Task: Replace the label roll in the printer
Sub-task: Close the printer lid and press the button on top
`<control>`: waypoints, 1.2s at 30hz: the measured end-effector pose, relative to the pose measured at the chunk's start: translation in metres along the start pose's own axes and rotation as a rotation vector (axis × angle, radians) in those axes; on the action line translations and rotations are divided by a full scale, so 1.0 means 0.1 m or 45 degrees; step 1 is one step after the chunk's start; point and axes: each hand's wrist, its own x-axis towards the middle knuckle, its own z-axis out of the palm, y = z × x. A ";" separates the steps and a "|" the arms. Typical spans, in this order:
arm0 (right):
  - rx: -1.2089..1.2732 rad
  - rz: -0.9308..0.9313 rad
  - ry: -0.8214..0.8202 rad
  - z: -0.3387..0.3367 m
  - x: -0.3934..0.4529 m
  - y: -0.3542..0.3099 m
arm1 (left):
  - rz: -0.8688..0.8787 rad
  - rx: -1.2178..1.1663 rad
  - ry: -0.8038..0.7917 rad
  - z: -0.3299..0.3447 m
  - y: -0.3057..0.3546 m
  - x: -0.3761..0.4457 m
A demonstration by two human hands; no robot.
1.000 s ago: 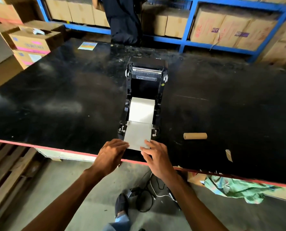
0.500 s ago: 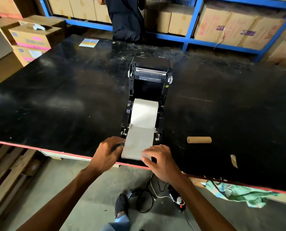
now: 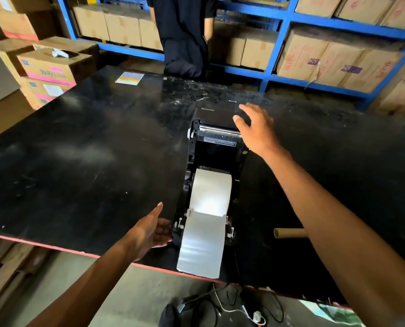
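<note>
Label roll [image 3: 211,190] sits in the bay of the open printer [image 3: 214,161] near the front edge of the black table [image 3: 79,161], its white strip [image 3: 202,244] trailing out over the front and past the table's red edge. Right hand [image 3: 255,128] is up at the raised lid, fingers spread, holding nothing, while the left hand [image 3: 152,232] rests open against the printer's front left corner. Empty cardboard core [image 3: 288,233] lies just right of the printer.
</note>
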 end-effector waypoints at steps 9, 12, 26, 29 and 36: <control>-0.202 -0.136 0.213 0.21 -0.38 0.10 | 0.006 0.004 0.017 0.01 -0.05 0.03; -0.161 -0.316 0.445 0.12 -0.78 0.08 | 0.006 -0.035 0.034 0.03 -0.11 0.02; -0.229 -0.207 -0.007 0.31 -2.18 0.25 | 0.123 -0.282 0.071 0.33 -0.09 -0.46; -0.206 -0.130 -0.057 0.39 -2.34 0.24 | 0.182 -0.160 0.081 0.40 -0.09 -0.54; 0.470 0.801 -0.158 0.43 -2.31 0.17 | 0.224 -0.007 0.191 0.37 -0.15 -0.48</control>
